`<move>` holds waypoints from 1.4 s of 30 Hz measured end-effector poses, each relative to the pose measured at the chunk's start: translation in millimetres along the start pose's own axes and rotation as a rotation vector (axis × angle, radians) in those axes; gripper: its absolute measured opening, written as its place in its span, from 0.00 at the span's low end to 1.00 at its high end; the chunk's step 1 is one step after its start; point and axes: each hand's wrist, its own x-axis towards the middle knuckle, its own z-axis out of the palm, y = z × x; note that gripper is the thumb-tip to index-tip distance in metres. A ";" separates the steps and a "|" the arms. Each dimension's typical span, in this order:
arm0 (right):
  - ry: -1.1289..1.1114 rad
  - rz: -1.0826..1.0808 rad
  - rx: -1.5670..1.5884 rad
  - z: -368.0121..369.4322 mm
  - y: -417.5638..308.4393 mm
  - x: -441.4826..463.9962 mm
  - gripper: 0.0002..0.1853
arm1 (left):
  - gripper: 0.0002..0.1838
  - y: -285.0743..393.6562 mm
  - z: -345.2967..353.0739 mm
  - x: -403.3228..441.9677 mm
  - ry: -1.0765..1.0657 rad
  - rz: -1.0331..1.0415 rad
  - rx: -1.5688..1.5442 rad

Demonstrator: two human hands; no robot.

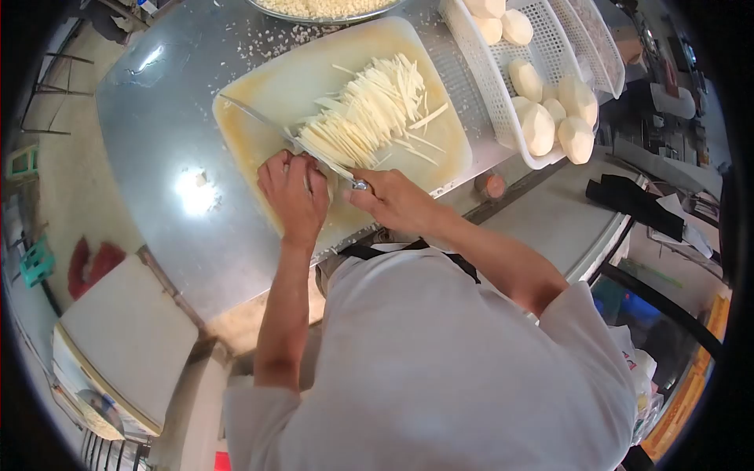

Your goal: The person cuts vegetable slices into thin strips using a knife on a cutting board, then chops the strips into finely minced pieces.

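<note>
"How are our hands?"
"Our right hand [395, 201] grips the handle of the knife [259, 115]. Our left hand [297, 188] has its fingers bent, right by the blade. We can't tell what is under them."
"Where are the edges?"
"Our wrists are by the near edge of the cutting board [314, 63]. On the left, the shiny metal table [157, 149] gives us wide room."
"And our potato strips [361, 110]?"
"On the board, just past the blade. They are thin and pale yellow, in a long, messy pile, with some loose ones on the right."
"Farther off?"
"We see a white basket [503, 133] with peeled potatoes [538, 129], beyond the board's right side."
</note>
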 end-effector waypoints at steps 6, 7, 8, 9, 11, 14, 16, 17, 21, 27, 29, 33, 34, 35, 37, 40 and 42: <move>-0.055 0.088 0.030 -7.2 -27.3 -21.6 0.24 | 0.10 1.0 2.0 -5.5 0.018 0.023 -0.007; -0.036 0.073 0.022 1.4 -12.6 -13.3 0.24 | 0.10 1.0 1.4 -6.5 0.010 0.020 -0.008; -0.013 0.048 0.009 3.2 -3.0 -5.7 0.24 | 0.10 0.5 2.3 -2.7 0.013 0.024 -0.008; -0.021 0.047 -0.003 -0.2 -5.9 -4.9 0.25 | 0.10 0.1 2.5 0.1 0.037 0.032 -0.016; -0.033 0.074 -0.012 -4.7 -13.9 -15.0 0.25 | 0.09 1.4 3.2 -0.7 0.056 0.044 -0.042; -0.035 0.063 0.087 -6.6 -27.4 -25.3 0.23 | 0.08 5.4 0.5 1.9 0.074 0.055 -0.052; -0.032 0.062 0.047 4.0 -11.9 -11.6 0.23 | 0.08 4.7 0.7 -0.8 0.071 0.050 -0.033; -0.040 0.069 0.037 2.6 -9.1 -8.5 0.23 | 0.08 3.8 2.1 1.9 0.080 0.054 -0.023; -0.094 0.144 0.044 -14.6 -31.6 -15.7 0.25 | 0.09 0.4 6.7 2.7 0.084 0.034 -0.050; -0.033 0.048 0.036 5.4 -3.8 -8.3 0.27 | 0.09 1.4 1.7 0.7 0.068 0.024 -0.053; -0.094 0.134 0.051 -7.3 -30.2 -22.7 0.28 | 0.09 4.0 2.7 1.4 0.092 0.041 -0.064; -0.066 0.104 0.042 1.1 -20.5 -24.5 0.29 | 0.10 2.0 2.8 -4.9 0.047 0.001 -0.078; -0.059 0.085 0.034 6.6 -7.5 -18.9 0.29 | 0.10 2.5 3.5 -5.8 0.043 -0.021 -0.096; -0.054 0.061 0.026 9.6 1.0 -12.3 0.29 | 0.10 1.2 2.6 -4.0 0.043 -0.041 -0.112; -0.053 0.109 0.048 10.3 1.6 -13.8 0.29 | 0.11 4.8 -9.5 -15.3 0.040 -0.015 -0.027; -0.029 0.113 0.061 9.4 1.4 -12.6 0.26 | 0.13 7.8 -4.7 -18.0 0.051 -0.009 0.043; -0.062 0.154 0.081 4.2 -14.6 -16.3 0.25 | 0.14 6.5 -3.7 -21.1 0.031 -0.028 0.055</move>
